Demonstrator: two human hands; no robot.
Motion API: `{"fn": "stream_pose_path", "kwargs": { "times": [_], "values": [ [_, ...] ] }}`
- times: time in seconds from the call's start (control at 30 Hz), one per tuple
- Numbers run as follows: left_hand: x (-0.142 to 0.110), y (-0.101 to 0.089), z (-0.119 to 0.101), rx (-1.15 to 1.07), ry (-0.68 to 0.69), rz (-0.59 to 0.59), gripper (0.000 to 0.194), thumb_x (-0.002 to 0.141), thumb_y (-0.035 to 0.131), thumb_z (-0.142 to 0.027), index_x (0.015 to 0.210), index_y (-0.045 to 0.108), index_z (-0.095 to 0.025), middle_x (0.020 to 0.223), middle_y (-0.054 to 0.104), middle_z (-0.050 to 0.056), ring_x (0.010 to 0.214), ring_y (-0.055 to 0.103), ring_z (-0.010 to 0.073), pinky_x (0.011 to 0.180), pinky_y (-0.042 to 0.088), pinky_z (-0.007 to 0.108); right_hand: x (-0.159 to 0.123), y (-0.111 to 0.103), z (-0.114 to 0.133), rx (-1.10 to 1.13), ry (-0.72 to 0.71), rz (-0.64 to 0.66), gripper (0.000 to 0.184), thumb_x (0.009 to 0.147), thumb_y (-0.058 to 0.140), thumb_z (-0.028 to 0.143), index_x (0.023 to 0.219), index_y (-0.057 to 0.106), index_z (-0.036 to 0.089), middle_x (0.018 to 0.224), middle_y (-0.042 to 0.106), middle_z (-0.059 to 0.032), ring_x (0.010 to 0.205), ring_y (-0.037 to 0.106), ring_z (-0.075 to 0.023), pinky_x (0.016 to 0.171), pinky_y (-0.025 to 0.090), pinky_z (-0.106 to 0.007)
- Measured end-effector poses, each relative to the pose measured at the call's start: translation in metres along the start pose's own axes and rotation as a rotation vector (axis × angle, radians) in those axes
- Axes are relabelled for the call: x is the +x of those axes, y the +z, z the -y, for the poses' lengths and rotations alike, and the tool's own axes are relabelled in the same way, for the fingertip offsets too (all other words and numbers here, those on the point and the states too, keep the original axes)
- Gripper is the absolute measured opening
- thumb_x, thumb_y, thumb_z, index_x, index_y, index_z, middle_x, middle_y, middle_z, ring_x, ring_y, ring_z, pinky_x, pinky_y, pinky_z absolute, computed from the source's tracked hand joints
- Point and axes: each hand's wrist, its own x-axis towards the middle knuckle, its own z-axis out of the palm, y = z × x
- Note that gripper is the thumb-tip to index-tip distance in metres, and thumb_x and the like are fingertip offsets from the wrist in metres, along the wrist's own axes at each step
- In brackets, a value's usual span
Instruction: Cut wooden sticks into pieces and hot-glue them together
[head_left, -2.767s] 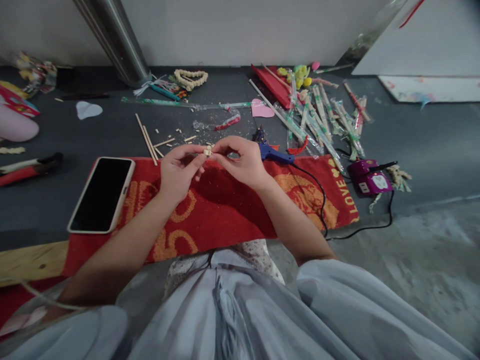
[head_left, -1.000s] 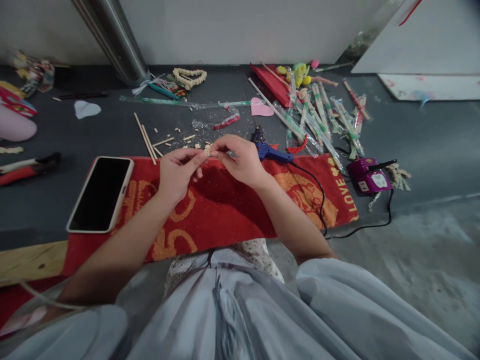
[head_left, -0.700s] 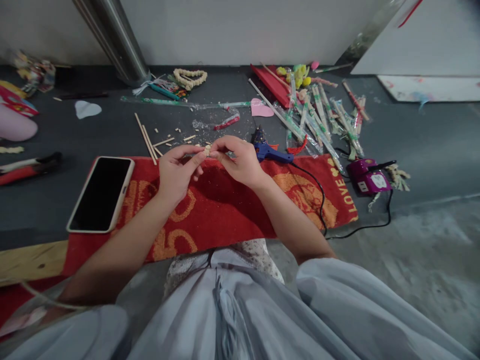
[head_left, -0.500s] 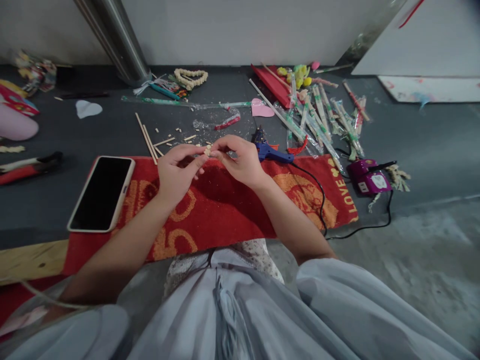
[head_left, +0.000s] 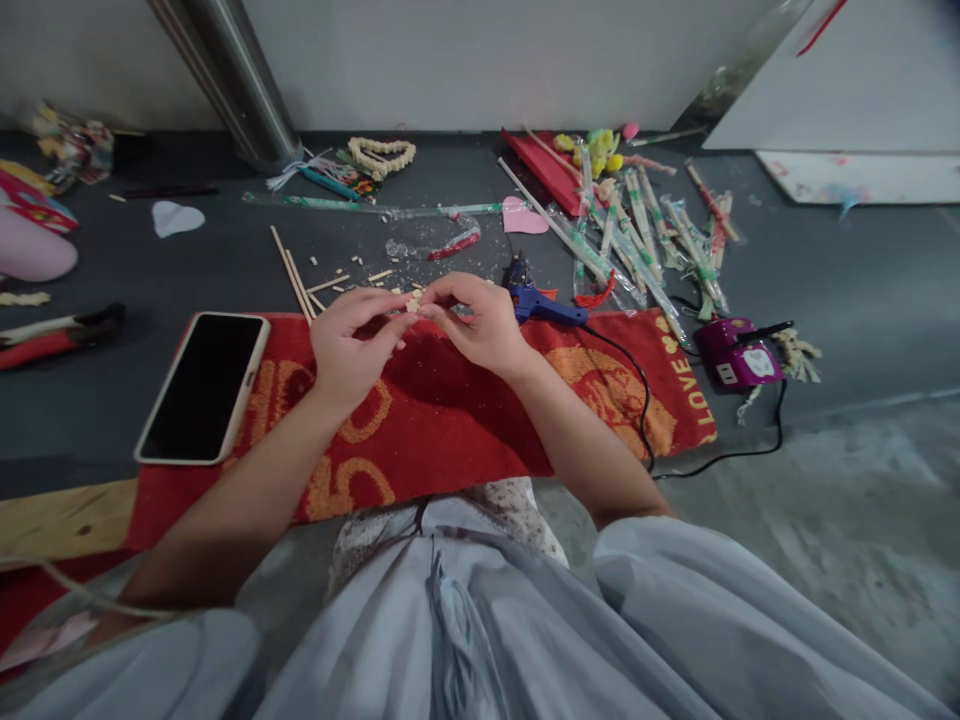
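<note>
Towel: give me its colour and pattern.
Red towel with orange designs and yellow lettering, best seen in the head view.

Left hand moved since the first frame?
Yes, slightly: the left hand has shifted left, toward the phone, which lies where it did. The gap between them is a little narrower.

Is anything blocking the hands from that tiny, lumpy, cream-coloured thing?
Nothing visible is in the way: the bare left hand and the bare right hand hold the small, lumpy, cream-coloured piece between them.
</note>
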Motion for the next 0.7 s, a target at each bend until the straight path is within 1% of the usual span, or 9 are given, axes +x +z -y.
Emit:
{"fn": "stream_pose_path", "kwargs": {
  "times": [0.07, 0.13, 0.2, 0.37, 0.5, 0.6, 0.7],
  "values": [
    [-0.0011, 0.0001, 0.0018, -0.009, -0.012, -0.005, 0.012, 0.074, 0.078, -0.030, 0.085, 0.078, -0.026, 0.089, 0.072, 0.001, 0.055, 0.059, 0.0082, 0.047, 0.051, 0.022, 0.0001, -0.0001, -0.0003, 0.000, -0.033, 0.003, 0.029, 0.098, 0.048, 0.041, 0.088, 0.061, 0.017, 0.081, 0.066, -0.0026, 0.076, 0.059, -0.0109, 0.073, 0.046, -0.026],
    [-0.0018, 0.0001, 0.0033, -0.013, 0.020, -0.009, 0.012, 0.075, 0.077, -0.031, 0.085, 0.079, -0.026, 0.087, 0.072, 0.001, 0.051, 0.058, 0.0073, 0.045, 0.050, 0.022, 0.0001, -0.0005, -0.0004, -0.003, -0.057, 0.004, 0.026, 0.098, 0.049, 0.038, 0.088, 0.061, 0.017, 0.081, 0.066, -0.0025, 0.076, 0.060, -0.0108, 0.073, 0.047, -0.025],
    [-0.0018, -0.0002, 0.0038, 0.013, 0.062, -0.010, 0.012, 0.074, 0.077, -0.031, 0.084, 0.079, -0.026, 0.085, 0.073, 0.001, 0.054, 0.060, 0.0083, 0.048, 0.052, 0.022, 0.0001, -0.0006, -0.0002, -0.005, -0.065, 0.004, 0.024, 0.098, 0.049, 0.036, 0.087, 0.061, 0.017, 0.082, 0.067, -0.0022, 0.077, 0.061, -0.0107, 0.074, 0.047, -0.025],
    [-0.0007, -0.0016, 0.0033, 0.114, 0.177, -0.014, 0.011, 0.077, 0.074, -0.031, 0.083, 0.079, -0.023, 0.082, 0.075, 0.003, 0.069, 0.066, 0.0130, 0.065, 0.057, 0.026, -0.0003, 0.0004, 0.0002, 0.020, -0.098, -0.032, 0.023, 0.097, 0.050, 0.034, 0.085, 0.060, 0.018, 0.080, 0.067, -0.0016, 0.077, 0.062, -0.0107, 0.074, 0.048, -0.025],
    [0.0007, -0.0015, 0.0050, 0.171, 0.249, -0.017, 0.012, 0.079, 0.073, -0.032, 0.084, 0.079, -0.024, 0.080, 0.075, 0.002, 0.069, 0.067, 0.0129, 0.065, 0.055, 0.026, -0.0008, 0.0008, 0.0004, 0.023, -0.095, -0.033, 0.022, 0.097, 0.050, 0.033, 0.084, 0.060, 0.018, 0.080, 0.067, -0.0016, 0.077, 0.062, -0.0108, 0.075, 0.048, -0.026],
    [0.0018, -0.0011, 0.0049, 0.162, 0.333, -0.042, 0.010, 0.079, 0.073, -0.030, 0.084, 0.079, -0.024, 0.079, 0.075, 0.002, 0.070, 0.067, 0.0127, 0.066, 0.054, 0.025, -0.0010, 0.0003, 0.0014, 0.019, -0.085, -0.025, 0.022, 0.097, 0.050, 0.032, 0.084, 0.059, 0.018, 0.081, 0.067, -0.0017, 0.078, 0.062, -0.0108, 0.076, 0.048, -0.026],
    [0.0021, -0.0013, 0.0033, 0.159, 0.367, -0.048, 0.009, 0.080, 0.072, -0.028, 0.084, 0.079, -0.023, 0.079, 0.076, 0.002, 0.071, 0.068, 0.0129, 0.067, 0.054, 0.025, -0.0008, -0.0001, 0.0026, 0.020, -0.081, -0.023, 0.021, 0.097, 0.050, 0.032, 0.084, 0.060, 0.018, 0.081, 0.068, -0.0018, 0.078, 0.063, -0.0110, 0.076, 0.049, -0.026]
  ]
}}
